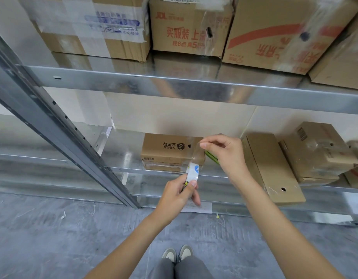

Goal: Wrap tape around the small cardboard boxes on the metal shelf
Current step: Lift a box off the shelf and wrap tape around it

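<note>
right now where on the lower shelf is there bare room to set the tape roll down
Bare metal lies left of the small box, between it and the sloping upright. Right of it is crowded: the right hand, the flat carton and the taped boxes sit close together. The left hand holds the tape roll.

Bare forearms with no sleeves, left hand (pixel 177 195) and right hand (pixel 224 151) ungloved; grey trousers (pixel 180 268); beige low sneakers (pixel 178 253) with dark trim, white soles.

Brown small cardboard box (pixel 170 152) with black print, clear shiny tape (pixel 196 156), white tape roll (pixel 192 174) with a blue spot, silver metal shelf (pixel 133 83), big brown boxes (pixel 190 27) with red letters, grey floor (pixel 53 238)
</note>
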The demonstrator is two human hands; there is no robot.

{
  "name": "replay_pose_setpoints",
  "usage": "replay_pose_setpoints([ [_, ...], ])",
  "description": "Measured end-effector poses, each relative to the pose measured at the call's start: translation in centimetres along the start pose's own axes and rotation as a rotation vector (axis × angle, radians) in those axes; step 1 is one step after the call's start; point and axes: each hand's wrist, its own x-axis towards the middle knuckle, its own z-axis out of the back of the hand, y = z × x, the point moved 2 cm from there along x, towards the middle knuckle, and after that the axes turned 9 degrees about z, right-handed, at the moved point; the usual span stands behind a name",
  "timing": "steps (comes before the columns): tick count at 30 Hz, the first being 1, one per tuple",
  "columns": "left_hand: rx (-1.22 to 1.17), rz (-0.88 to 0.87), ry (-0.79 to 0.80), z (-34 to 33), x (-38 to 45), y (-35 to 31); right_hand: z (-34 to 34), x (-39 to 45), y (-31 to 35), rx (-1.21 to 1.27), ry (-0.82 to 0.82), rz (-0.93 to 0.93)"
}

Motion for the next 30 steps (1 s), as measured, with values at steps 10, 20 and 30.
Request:
replay_pose_setpoints([
  [10,-0.131,0.091,0.042,-0.1,-0.4,0.6,0.9,3.1,0.0,0.153,-0.040,-0.020],
  [20,-0.256,0.110,-0.007,-1.7,0.1,-1.0,-0.1,7.6,-3.7,0.118,0.050,-0.108],
  [30,-0.298,0.243,-0.053,-1.6,2.6,0.4,-1.3,9.7,-8.3,0.024,0.171,-0.164],
])
